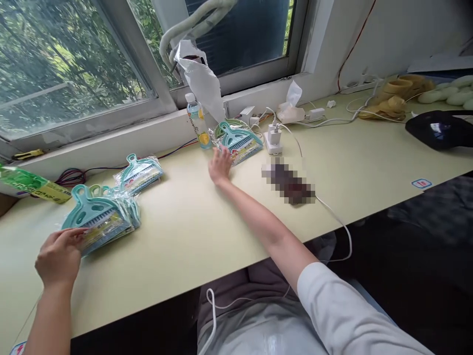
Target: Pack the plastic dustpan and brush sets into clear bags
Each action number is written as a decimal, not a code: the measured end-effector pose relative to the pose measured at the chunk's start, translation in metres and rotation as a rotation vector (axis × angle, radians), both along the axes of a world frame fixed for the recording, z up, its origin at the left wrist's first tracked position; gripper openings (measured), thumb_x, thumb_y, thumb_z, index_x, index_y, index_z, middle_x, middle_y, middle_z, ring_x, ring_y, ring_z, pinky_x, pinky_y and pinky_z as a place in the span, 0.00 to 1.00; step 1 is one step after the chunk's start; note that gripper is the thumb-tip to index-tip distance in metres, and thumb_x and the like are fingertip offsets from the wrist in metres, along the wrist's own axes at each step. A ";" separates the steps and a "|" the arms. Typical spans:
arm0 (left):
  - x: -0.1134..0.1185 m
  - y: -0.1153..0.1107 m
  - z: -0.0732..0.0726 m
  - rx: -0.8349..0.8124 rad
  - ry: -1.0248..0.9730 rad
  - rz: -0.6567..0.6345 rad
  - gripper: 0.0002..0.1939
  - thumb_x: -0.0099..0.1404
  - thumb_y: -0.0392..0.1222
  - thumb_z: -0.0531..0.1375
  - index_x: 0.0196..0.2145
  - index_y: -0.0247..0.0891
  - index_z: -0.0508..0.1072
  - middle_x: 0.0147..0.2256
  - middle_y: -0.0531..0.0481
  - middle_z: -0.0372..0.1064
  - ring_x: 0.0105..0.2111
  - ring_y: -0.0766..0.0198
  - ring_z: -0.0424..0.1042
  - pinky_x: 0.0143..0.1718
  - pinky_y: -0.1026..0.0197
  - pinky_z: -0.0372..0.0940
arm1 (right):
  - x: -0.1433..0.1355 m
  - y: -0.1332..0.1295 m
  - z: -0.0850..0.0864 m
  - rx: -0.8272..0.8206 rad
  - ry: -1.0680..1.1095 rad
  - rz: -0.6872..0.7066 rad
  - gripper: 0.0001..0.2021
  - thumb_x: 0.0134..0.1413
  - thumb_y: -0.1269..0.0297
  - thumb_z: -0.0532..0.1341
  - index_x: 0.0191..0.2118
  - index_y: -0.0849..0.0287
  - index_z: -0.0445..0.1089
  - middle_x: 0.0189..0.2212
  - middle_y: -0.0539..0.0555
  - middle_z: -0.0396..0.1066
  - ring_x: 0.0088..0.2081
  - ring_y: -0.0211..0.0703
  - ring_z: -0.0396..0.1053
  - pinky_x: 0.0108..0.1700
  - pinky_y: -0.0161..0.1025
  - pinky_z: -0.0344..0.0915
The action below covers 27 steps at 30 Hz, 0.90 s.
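Note:
My left hand point(61, 251) is closed on the left edge of a plastic-wrapped dustpan and brush set point(98, 219), at the front of a leaning pile of such sets. The dustpan is teal, with a blue-bristled brush and a printed label. Further away, my right hand point(220, 166) has its fingers curled at the left edge of another wrapped dustpan set point(240, 140), which lies on a small pile with a green one. Between the hands, slightly behind the left pile, rests a third wrapped set point(140, 172).
A drink bottle point(198, 121) stands behind my right hand. A charger block point(273, 138) and a blurred-out object point(290, 183) with a white cable are to its right. A green bottle point(33, 183) lies at far left. The pale yellow table point(177, 246) ends before my lap.

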<state>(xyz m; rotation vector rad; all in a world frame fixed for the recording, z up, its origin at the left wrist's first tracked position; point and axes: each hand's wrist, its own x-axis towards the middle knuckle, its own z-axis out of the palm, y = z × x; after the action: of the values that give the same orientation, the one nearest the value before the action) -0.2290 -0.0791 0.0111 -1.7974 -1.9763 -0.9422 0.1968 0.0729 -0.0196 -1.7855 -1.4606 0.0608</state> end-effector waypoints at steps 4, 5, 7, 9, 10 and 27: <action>0.010 0.023 -0.009 0.021 0.096 0.088 0.07 0.57 0.42 0.51 0.32 0.45 0.68 0.53 0.51 0.66 0.57 0.35 0.60 0.49 0.20 0.58 | 0.049 0.019 -0.004 0.036 -0.003 -0.171 0.25 0.61 0.73 0.50 0.64 0.63 0.56 0.68 0.64 0.45 0.70 0.55 0.36 0.67 0.61 0.40; 0.011 0.027 -0.011 0.020 0.109 0.066 0.06 0.56 0.41 0.51 0.31 0.44 0.66 0.55 0.50 0.64 0.59 0.34 0.59 0.50 0.20 0.57 | 0.054 0.020 -0.003 0.046 -0.051 -0.142 0.26 0.62 0.70 0.51 0.65 0.62 0.55 0.69 0.64 0.45 0.71 0.55 0.35 0.67 0.62 0.37; 0.012 0.034 -0.011 0.042 0.106 -0.010 0.03 0.54 0.38 0.52 0.29 0.43 0.64 0.58 0.53 0.61 0.61 0.37 0.56 0.53 0.21 0.56 | 0.059 0.020 -0.003 0.038 -0.152 -0.056 0.29 0.63 0.64 0.54 0.68 0.63 0.51 0.69 0.66 0.45 0.71 0.56 0.35 0.67 0.64 0.32; 0.013 0.040 -0.010 0.078 0.092 -0.083 0.03 0.52 0.36 0.52 0.27 0.42 0.61 0.60 0.57 0.58 0.63 0.43 0.54 0.58 0.26 0.54 | 0.059 0.020 -0.003 -0.008 -0.227 0.028 0.34 0.62 0.61 0.56 0.69 0.67 0.47 0.67 0.70 0.48 0.70 0.59 0.40 0.67 0.66 0.28; 0.014 0.043 -0.009 0.087 0.083 -0.107 0.03 0.53 0.35 0.52 0.27 0.42 0.60 0.61 0.59 0.57 0.64 0.45 0.54 0.59 0.28 0.54 | 0.058 0.020 -0.004 -0.036 -0.253 0.058 0.34 0.62 0.63 0.56 0.69 0.69 0.47 0.66 0.72 0.50 0.69 0.60 0.43 0.67 0.67 0.28; 0.044 0.100 0.003 -0.040 0.029 -0.088 0.04 0.54 0.36 0.52 0.27 0.39 0.57 0.57 0.55 0.58 0.62 0.45 0.53 0.60 0.27 0.48 | 0.024 -0.091 -0.006 -0.041 -0.554 0.579 0.23 0.61 0.73 0.51 0.61 0.65 0.63 0.61 0.65 0.63 0.62 0.56 0.60 0.56 0.51 0.63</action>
<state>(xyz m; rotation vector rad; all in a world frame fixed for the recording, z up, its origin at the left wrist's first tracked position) -0.1851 0.0208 0.0144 -1.9229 -1.9259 -0.9041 0.2207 -0.0183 -0.0254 -1.4087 -2.3557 -0.1197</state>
